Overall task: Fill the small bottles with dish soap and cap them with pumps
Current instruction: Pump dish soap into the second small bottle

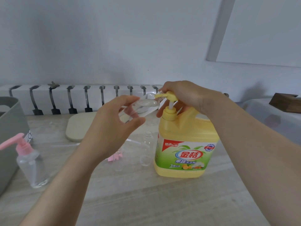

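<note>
Yellow plastic fills the centre right of the frame: one big dish soap jug point(184, 144) stands on the desk point(146, 201). The right hand point(185, 95) lies over its pump head point(168, 95), grip curled round it. The left hand point(111, 126), at centre frame, has its grip clamped round a clear bottle point(141, 106), which is tilted with its mouth at the pump's spout. The left wrist blocks part of what lies behind it: one loose pink pump point(114, 157) and a clear shape too hidden to tell.

Three small bottles can be counted: the held one, an open bottle point(147, 147) standing just left of the jug, and a capped bottle point(31, 163) with a pink pump at lower left, near a grey bin point(9, 128). One beige mat point(78, 126) lies beyond the left hand, a white slotted rack point(65, 98) lines the wall, and one brown box point(286, 103) sits at the right edge.
</note>
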Motion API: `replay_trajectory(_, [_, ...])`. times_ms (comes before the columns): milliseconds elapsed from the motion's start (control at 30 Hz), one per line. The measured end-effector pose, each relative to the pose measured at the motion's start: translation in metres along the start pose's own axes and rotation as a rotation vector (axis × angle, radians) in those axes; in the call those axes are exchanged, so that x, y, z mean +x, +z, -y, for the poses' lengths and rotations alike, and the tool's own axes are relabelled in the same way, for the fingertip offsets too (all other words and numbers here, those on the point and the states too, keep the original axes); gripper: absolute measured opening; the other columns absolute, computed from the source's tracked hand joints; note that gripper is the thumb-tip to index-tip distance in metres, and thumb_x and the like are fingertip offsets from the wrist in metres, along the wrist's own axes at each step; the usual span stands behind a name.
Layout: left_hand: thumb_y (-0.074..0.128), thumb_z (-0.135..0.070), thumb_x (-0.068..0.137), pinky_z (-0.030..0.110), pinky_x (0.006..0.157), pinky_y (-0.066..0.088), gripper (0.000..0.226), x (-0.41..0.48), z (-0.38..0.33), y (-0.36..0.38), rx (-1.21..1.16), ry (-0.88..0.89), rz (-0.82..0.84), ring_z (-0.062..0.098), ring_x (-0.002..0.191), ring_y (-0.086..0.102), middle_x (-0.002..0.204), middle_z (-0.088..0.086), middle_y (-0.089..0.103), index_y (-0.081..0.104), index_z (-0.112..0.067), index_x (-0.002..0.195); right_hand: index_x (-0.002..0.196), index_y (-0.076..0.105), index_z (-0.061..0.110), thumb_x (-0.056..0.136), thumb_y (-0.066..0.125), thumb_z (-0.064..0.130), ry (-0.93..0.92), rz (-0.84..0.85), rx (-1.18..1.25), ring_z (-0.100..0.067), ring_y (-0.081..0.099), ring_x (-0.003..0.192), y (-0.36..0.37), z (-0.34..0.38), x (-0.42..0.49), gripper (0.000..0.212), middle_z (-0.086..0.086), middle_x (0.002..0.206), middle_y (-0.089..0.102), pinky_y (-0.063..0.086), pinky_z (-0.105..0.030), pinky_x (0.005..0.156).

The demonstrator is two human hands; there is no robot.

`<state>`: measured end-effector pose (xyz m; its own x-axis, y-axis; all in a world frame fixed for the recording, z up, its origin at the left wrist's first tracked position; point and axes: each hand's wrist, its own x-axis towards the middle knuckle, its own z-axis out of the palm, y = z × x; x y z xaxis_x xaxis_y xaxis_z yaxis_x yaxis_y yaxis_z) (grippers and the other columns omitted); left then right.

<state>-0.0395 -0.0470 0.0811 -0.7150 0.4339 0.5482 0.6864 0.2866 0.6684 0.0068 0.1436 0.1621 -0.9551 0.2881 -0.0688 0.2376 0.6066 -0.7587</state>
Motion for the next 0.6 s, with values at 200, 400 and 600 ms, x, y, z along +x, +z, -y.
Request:
replay_trajectory(200, [0.072, -0.034, 0.082, -0.007, 0.069, 0.034, 0.042, -0.0001, 0.0005, 0.0006, -0.014, -0.001, 0.0, -0.031, 0.093, 0.044, 0.097, -0.023, 0.065, 0.056, -0.043, 0.12, 0.082, 0.063, 0.006, 0.096, 0.042, 0.027, 0.017, -0.069, -0.046, -0.021, 0.053, 0.057, 0.0013, 0.0031, -0.0004, 0.032, -0.014, 0.08, 0.067, 0.044, -0.016, 0.047])
replay_trajectory(400, [0.073, -0.037, 0.081, -0.004, 0.068, 0.035, 0.044, -0.001, 0.0017, 0.0001, -0.009, -0.025, 0.009, -0.028, 0.095, 0.046, 0.095, -0.026, 0.065, 0.057, -0.044, 0.121, 0.064, 0.042, 0.013, 0.1, 0.037, 0.022, 0.055, -0.096, -0.164, -0.015, 0.043, 0.052, 0.0026, 0.0057, 0.0008, 0.037, -0.004, 0.066, 0.046, 0.033, -0.015, 0.036])
replay_trajectory(600, [0.074, -0.036, 0.08, -0.005, 0.064, 0.035, 0.042, -0.0017, 0.0002, -0.0001, 0.009, -0.022, 0.012, -0.032, 0.089, 0.045, 0.094, -0.03, 0.063, 0.056, -0.048, 0.116, 0.062, 0.033, 0.014, 0.1, 0.036, 0.016, 0.041, -0.086, -0.217, -0.012, 0.03, 0.054, 0.0046, 0.0076, 0.0022, 0.038, -0.001, 0.063, 0.037, 0.028, -0.018, 0.042])
